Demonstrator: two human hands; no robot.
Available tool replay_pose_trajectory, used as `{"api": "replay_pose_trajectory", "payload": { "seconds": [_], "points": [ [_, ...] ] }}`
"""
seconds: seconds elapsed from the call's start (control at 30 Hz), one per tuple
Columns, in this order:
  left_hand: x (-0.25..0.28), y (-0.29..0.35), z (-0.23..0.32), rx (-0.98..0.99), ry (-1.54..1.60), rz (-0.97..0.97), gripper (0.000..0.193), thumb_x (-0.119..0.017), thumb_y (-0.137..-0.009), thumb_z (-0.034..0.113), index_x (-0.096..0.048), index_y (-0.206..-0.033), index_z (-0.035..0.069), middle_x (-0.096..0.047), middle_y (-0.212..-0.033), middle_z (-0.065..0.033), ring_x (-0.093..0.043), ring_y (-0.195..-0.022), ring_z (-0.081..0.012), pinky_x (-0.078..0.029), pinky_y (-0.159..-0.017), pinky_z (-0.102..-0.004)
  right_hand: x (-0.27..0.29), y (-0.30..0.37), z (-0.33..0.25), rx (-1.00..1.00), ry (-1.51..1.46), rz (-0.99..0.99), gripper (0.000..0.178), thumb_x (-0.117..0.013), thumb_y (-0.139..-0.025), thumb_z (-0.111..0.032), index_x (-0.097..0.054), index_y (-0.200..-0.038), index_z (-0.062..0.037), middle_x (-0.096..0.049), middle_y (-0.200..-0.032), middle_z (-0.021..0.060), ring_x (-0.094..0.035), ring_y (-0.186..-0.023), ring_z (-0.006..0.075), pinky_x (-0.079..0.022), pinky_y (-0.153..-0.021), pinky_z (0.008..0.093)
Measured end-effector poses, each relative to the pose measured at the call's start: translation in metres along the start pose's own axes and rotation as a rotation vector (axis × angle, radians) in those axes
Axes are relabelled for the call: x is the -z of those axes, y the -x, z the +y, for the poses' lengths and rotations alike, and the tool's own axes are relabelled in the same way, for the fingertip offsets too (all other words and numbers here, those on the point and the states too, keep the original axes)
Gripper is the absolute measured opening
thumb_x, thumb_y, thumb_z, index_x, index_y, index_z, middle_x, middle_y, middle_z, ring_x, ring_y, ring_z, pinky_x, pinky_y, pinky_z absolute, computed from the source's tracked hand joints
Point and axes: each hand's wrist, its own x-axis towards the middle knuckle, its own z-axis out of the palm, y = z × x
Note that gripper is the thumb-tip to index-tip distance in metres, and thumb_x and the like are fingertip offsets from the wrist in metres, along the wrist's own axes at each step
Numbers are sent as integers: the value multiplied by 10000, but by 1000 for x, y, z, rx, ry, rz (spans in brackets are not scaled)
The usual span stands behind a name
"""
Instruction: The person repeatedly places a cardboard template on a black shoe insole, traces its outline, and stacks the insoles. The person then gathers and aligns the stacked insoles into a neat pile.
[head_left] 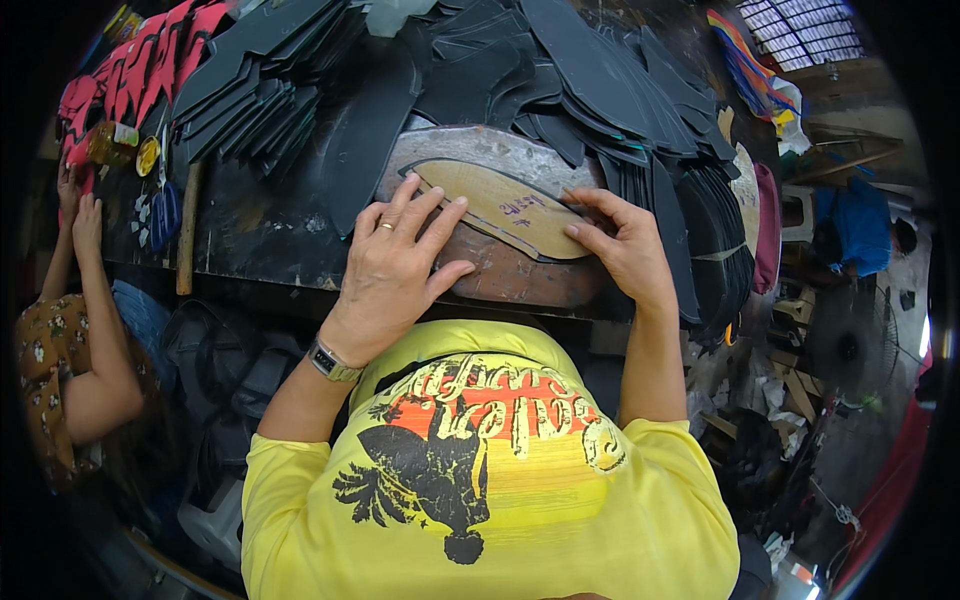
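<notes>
A tan, pointed-oval cardboard template (480,203) with purple handwriting lies over a black sheet piece, whose dark edge shows around it. Both rest on a worn board (520,277) at the table's near edge. My left hand (392,250), wearing a ring, presses on the template's left part with fingers spread. At the right end, my right hand (632,240) grips the template's edge between thumb and fingers. What lies under the right fingertips is partly hidden.
Stacks of black cut pieces (270,90) fill the table's far side, with more black pieces (600,80) at right. At left are a wooden stick (188,230), blue-handled scissors (165,215), a jar (113,144) and pink pieces (140,70). A co-worker's hands (87,225) are at far left.
</notes>
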Motion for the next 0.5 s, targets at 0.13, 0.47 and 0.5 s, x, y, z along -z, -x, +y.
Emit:
{"api": "replay_pose_trajectory", "payload": {
  "seconds": [0.13,0.47,0.5],
  "points": [
    [5,1,2,-48,24,-65,702,-824,-813,445,-608,-1444,224,-528,-1462,-118,-394,-1450,-414,-349,-1116,-530,-7,2,6,80,46,82,280,-763,-891,-19,-730,-1162,43,-759,-1050,62,-673,-942,100,-533,-864,252],
    [6,2,13,-66,-23,-231,852,-852,-742,521,-532,-1513,348,-437,-1539,-102,-228,-1501,-522,-266,-1180,-614,-12,2,4,190,119,132,263,-763,-869,-2,-735,-1127,41,-756,-1029,100,-703,-937,159,-543,-864,277],
    [7,2,14,-68,-12,-232,859,-856,-739,513,-526,-1516,353,-431,-1541,-109,-224,-1499,-532,-261,-1184,-623,-12,3,3,191,121,135,262,-762,-867,1,-735,-1124,40,-754,-1025,104,-704,-934,167,-543,-860,281]
  ]
}}
